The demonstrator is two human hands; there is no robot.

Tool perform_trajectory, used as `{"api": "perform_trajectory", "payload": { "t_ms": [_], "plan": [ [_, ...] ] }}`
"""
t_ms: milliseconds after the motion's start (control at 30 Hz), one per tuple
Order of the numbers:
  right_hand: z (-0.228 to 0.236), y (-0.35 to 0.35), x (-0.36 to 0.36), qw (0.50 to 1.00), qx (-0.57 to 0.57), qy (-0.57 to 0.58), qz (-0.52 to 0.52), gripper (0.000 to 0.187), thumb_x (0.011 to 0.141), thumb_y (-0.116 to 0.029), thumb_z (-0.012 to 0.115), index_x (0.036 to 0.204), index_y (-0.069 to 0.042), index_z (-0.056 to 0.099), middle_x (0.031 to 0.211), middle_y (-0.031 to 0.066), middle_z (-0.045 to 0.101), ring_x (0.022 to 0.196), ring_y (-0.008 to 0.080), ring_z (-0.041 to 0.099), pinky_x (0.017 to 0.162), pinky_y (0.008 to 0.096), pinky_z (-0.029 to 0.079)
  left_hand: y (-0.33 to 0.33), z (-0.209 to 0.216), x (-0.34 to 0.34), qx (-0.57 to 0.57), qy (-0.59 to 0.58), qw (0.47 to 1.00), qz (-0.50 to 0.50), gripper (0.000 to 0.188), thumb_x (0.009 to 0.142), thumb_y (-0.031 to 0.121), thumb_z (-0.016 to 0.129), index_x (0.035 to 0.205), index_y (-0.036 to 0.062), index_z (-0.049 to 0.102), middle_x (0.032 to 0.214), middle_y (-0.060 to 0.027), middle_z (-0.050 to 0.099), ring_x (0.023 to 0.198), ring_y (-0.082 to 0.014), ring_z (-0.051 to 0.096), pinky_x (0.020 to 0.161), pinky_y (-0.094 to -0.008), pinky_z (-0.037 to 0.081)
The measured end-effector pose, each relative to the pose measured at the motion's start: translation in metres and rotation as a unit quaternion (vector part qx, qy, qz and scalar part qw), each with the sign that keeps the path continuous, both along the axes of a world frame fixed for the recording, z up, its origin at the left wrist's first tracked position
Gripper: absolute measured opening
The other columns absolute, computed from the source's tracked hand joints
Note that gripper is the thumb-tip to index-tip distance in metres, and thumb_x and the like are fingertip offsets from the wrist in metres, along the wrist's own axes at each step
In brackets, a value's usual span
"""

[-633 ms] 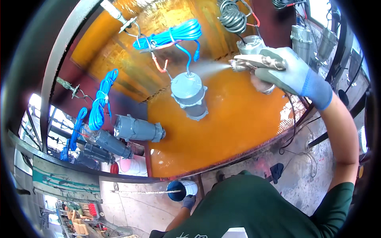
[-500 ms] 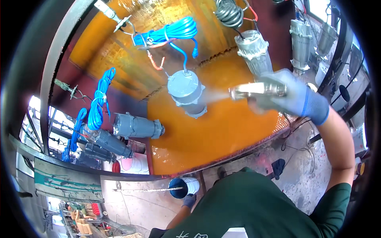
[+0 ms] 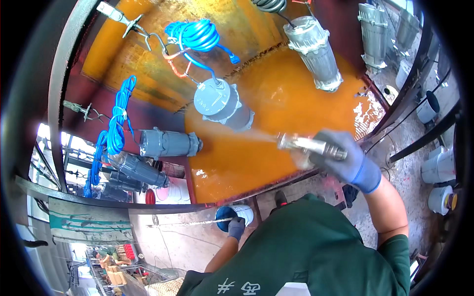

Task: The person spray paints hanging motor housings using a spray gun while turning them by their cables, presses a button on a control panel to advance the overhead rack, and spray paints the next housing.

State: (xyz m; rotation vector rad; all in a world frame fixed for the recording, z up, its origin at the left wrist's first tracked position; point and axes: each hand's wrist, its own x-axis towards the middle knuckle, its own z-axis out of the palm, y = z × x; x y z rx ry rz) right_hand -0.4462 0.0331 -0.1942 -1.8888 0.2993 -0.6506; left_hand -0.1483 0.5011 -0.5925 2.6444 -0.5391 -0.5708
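Note:
My gloved right hand (image 3: 338, 155) is wrapped round a metal spray gun (image 3: 311, 145). A pale mist runs leftward from its nozzle to a grey motor-like cylinder (image 3: 222, 103), which hangs tilted beneath a coiled blue cable (image 3: 195, 35). The gun and cylinder stay apart. Low in the view, my gloved left hand (image 3: 237, 229) is closed at the rim of a white bucket (image 3: 244, 212) with a dark blue inside. A long pale stick (image 3: 190, 223) reaches out leftward over that rim. The left fingertips are partly hidden.
Behind the cylinder stands an orange-stained booth wall (image 3: 143, 54) above orange liquid. Another grey cylinder (image 3: 316, 54) hangs at right, and one (image 3: 170, 143) at left with several more beyond. A curved dark frame (image 3: 64, 74) edges the left side. Buckets (image 3: 439, 165) stand far right.
My right hand and the spray gun have moved down and left, and the mist now slants upward to the left. My left hand shows higher, at the bucket rim. The whole view has shifted.

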Motion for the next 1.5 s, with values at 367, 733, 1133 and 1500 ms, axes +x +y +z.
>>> {"api": "perform_trajectory", "payload": {
  "t_ms": [367,733,1133,1500],
  "plan": [
    [0.007,0.003,0.006,0.993,-0.112,0.000,0.023,0.020,0.087,-0.009,0.081,0.101,-0.004,0.067,0.082,0.0169,0.067,0.075,0.0389,0.069,0.069,0.0439,0.054,-0.215,0.292,0.145,-0.579,-0.154,0.800,-0.028,0.035,0.109,0.008,0.056,0.139,-0.0103,0.059,0.130,-0.0206,0.068,0.114,-0.0233,0.066,0.102,-0.0360,0.053],
    [0.119,0.019,0.037,0.959,-0.254,0.122,0.032,0.026,0.094,-0.024,0.080,0.096,-0.003,0.064,0.080,0.0167,0.067,0.076,0.0366,0.069,0.070,0.0446,0.055,-0.373,0.570,0.102,-0.494,-0.286,0.712,-0.409,0.048,0.103,0.012,0.068,0.148,-0.0012,0.060,0.149,-0.0167,0.061,0.137,-0.0269,0.059,0.117,-0.0404,0.045],
    [0.105,0.042,0.090,0.940,-0.301,0.149,0.056,0.028,0.092,-0.032,0.079,0.094,-0.007,0.065,0.081,0.0192,0.069,0.081,0.0421,0.070,0.074,0.0522,0.055,-0.361,0.568,0.126,-0.448,-0.282,0.724,-0.443,0.037,0.110,0.023,0.060,0.137,-0.0008,0.070,0.131,-0.0150,0.072,0.121,-0.0193,0.066,0.108,-0.0331,0.050],
    [0.123,0.022,0.063,0.981,-0.097,0.166,-0.036,0.019,0.095,-0.017,0.071,0.100,0.001,0.068,0.077,0.0077,0.072,0.069,0.0135,0.067,0.066,0.0317,0.054,-0.306,0.536,0.176,-0.523,-0.210,0.770,-0.300,0.040,0.101,0.022,0.065,0.136,0.0023,0.070,0.142,-0.0206,0.063,0.138,-0.0313,0.058,0.117,-0.0417,0.044]
  ]
}}
